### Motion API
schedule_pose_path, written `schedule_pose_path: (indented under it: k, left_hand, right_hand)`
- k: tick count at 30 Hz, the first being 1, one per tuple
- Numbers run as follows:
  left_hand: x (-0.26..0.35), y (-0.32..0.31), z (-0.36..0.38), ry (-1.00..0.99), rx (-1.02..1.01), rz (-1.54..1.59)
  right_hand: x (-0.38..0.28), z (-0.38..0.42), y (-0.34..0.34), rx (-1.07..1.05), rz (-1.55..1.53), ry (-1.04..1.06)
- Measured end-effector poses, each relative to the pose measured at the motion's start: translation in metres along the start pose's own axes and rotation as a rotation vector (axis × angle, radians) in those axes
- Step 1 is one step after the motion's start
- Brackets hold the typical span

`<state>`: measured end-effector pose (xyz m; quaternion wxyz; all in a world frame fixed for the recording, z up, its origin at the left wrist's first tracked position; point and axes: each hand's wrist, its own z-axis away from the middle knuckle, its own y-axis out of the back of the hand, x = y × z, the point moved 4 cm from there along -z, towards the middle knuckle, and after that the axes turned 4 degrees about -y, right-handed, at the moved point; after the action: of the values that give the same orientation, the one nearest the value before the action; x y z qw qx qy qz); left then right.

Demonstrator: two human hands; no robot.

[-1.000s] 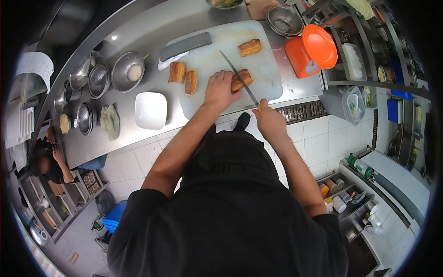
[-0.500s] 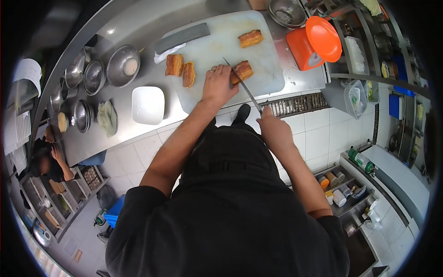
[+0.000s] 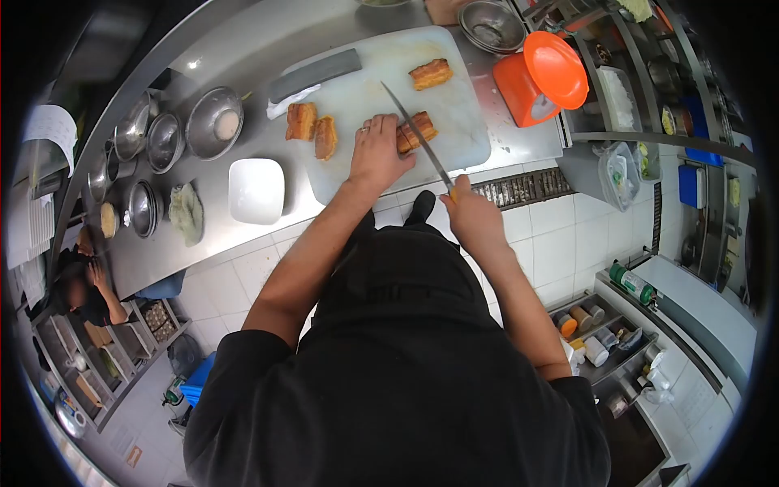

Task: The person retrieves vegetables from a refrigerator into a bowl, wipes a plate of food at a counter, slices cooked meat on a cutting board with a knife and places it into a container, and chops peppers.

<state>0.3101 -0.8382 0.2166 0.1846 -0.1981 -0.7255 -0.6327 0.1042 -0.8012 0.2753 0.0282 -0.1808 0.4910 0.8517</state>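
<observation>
My right hand (image 3: 475, 213) grips a long kitchen knife (image 3: 423, 143) by its yellowish handle. The blade lies diagonally across a browned pork belly piece (image 3: 420, 128), tip pointing away over the white cutting board (image 3: 365, 97). My left hand (image 3: 376, 154) has its fingers bent over the left end of that same piece, close beside the blade. Two more pork belly pieces (image 3: 301, 122) sit left of my left hand, and another piece (image 3: 430, 75) rests farther back on the board. A dark grey sharpening stone (image 3: 315, 73) lies on a white cloth (image 3: 290, 102) at the board's far left.
Left of the board stand a white square bowl (image 3: 256, 191), a greenish cloth (image 3: 187, 214) and several metal bowls (image 3: 214, 122). An orange scale (image 3: 519, 91) and metal bowls (image 3: 492, 26) are at the right. Another person (image 3: 96, 286) is at the counter's far left end.
The knife has slid forward across the pork belly, its tip now farther over the board, and my right hand came forward with it. My left hand stays on the meat. The view shifted slightly.
</observation>
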Motion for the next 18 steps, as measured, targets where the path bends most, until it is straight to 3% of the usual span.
schedule_pose_path:
  k: [6,12,18]
  left_hand:
    - [0.016,-0.008,-0.023,0.012,-0.128,-0.038]
    - [0.015,-0.015,-0.028,0.006,-0.089,-0.065]
    - [0.012,-0.021,-0.029,-0.041,-0.028,-0.056]
  right_hand:
    - [0.020,0.018,0.022,-0.007,0.095,-0.025]
    - [0.022,0.024,0.032,-0.082,0.107,-0.047]
    - [0.017,-0.052,-0.014,-0.068,0.027,-0.015]
